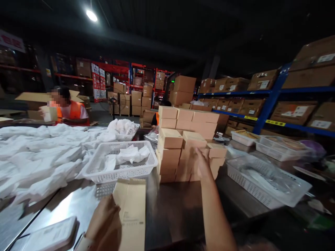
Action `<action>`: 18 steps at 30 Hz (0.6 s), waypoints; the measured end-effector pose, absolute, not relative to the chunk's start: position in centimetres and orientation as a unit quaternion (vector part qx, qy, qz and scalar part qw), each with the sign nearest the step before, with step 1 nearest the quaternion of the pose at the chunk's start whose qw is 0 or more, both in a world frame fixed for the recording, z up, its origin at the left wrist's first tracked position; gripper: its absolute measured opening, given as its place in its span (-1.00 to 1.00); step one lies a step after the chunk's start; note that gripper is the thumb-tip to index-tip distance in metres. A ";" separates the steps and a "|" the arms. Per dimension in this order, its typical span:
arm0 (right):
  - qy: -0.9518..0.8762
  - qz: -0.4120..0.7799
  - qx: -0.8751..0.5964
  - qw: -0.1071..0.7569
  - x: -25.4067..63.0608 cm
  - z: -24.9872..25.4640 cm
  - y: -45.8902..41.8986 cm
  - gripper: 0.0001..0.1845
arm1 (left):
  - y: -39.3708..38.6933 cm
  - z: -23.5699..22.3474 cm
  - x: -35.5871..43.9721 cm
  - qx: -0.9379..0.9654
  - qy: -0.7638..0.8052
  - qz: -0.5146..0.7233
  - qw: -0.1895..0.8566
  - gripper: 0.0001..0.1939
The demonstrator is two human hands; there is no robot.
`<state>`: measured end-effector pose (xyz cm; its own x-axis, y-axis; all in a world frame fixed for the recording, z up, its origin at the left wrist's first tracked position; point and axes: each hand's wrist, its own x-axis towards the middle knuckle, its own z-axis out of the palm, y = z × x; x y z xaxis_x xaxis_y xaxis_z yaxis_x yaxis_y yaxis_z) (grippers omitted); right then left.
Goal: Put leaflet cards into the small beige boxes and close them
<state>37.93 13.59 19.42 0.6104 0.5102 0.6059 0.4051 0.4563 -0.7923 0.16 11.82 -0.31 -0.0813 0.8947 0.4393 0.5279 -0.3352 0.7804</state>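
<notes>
basket (128,172) left of stacked boxes (170,161), shelves (272,101) behind

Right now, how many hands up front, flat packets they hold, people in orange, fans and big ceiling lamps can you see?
Left hand and right hand: 2
Flat packet in the left hand: 1
People in orange, one mostly hidden: 2
Fan: 1
Big ceiling lamp: 1
Total: 7

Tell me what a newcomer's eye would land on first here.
Probably the stack of small brown boxes at the table's centre, with the right hand up against it. Next comes the spread of white packages covering the table's left side, beside a white basket. Nearest the camera, the left hand is at the left edge of a tan printed carton.
</notes>
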 end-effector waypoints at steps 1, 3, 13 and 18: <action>-0.438 0.039 -0.525 0.729 37.4 18.7 13.0 -0.04 | 11.8 0.3 -0.2 0.647 0.544 0.496 0.198 -0.82; -0.467 0.028 -0.522 0.713 35.6 16.9 10.6 -0.16 | 11.0 1.6 -0.8 0.630 0.548 0.505 0.219 -0.71; -0.843 -0.067 -0.343 0.409 30.0 10.0 1.9 -0.75 | 0.3 6.6 0.8 0.684 0.409 0.446 0.408 -0.54; -0.835 0.207 -0.401 0.314 31.6 6.6 2.7 -0.70 | 0.1 7.3 1.3 0.657 0.397 0.377 0.518 -0.58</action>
<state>31.57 2.66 6.61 -0.4811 0.8000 0.3585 0.5392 0.5925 -0.5985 1.33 0.06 7.27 0.4000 0.9127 0.0837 0.1322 -0.1478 0.9801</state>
